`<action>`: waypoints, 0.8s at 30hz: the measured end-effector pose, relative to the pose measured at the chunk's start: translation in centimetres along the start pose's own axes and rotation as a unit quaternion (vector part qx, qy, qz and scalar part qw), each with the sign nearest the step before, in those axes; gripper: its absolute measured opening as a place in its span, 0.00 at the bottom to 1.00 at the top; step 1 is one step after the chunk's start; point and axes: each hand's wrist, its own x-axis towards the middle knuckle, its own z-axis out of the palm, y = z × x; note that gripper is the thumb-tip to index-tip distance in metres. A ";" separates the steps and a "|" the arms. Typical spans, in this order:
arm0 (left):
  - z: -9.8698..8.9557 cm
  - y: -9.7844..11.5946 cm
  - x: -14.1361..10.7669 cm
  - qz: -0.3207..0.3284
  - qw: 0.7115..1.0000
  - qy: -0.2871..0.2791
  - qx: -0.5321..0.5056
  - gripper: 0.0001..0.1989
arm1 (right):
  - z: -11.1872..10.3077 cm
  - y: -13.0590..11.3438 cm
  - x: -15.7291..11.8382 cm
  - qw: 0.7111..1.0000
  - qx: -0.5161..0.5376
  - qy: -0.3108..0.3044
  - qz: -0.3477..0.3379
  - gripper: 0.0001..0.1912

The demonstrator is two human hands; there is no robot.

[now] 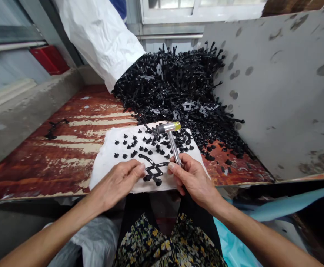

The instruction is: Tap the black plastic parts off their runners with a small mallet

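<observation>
My right hand (191, 174) is closed around the handle of a small hammer (174, 146), whose head, grey at one end and yellow at the other, points away from me. Its thumb and finger also meet the right tip of a black crossed linkage (154, 170). The linkage lies over a white cloth (106, 157), with round black knobs at its near ends. My left hand (125, 180) has thumb and forefinger together beside the linkage's upper left arm; whether they pinch anything is hard to see. Several small black studs (150, 152) stand on the cloth beyond the linkage.
A large heap of black linkages (175, 81) spills from a white sack (100, 37) onto the worn red table (67, 144). A grey board (284, 92) rises at the right. One black linkage (53, 129) lies at the left. A red box (50, 60) sits by the wall.
</observation>
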 end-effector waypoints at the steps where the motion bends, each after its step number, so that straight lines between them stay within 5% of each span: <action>1: 0.3 0.3 0.0 0.006 1.000 -0.016 -0.001 0.23 | 0.2 0.0 -0.1 1.000 -0.008 -0.002 -0.001 0.13; 8: 1.8 0.7 2.1 -0.016 0.991 -0.043 -0.122 0.19 | 0.6 -0.3 -0.4 0.996 -0.071 -0.042 -0.033 0.09; 15: 1.3 0.3 3.6 -0.110 0.968 -0.047 -0.219 0.14 | -1.9 0.1 -0.8 0.994 -0.100 0.010 -0.036 0.12; 24: 1.0 0.5 4.4 -0.124 0.959 -0.051 -0.249 0.13 | -2.5 0.9 -0.7 0.996 -0.091 0.006 -0.018 0.13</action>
